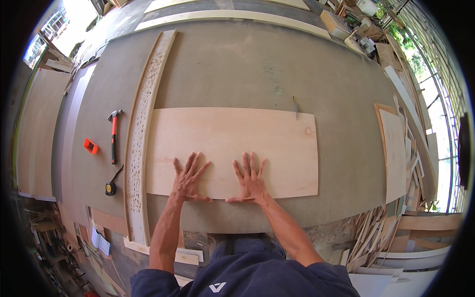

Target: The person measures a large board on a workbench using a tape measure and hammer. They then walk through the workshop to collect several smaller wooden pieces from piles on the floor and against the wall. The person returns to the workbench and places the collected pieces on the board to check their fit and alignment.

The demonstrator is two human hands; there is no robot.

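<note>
A pale rectangular plywood board (232, 133) lies flat on the large grey-brown worktable (217, 69). My left hand (189, 178) is spread on the board's near part, fingers pointing away from me. To its right, my right hand (249, 179) rests in the same way, its thumb along the near edge. Neither hand holds anything. Along the board's left end runs a long, narrow wooden strip (144, 123) with many small marks or holes on its face. A thin pointed object (295, 106), perhaps a pencil, lies across the board's far edge near the right corner.
Left of the strip lie a claw hammer (114, 138) with a red and black handle, a small orange tool (91, 146) and a tape measure (111, 188). Wood offcuts (368, 232) are heaped beyond the table's right near corner. A pale panel (393, 153) leans at the right edge.
</note>
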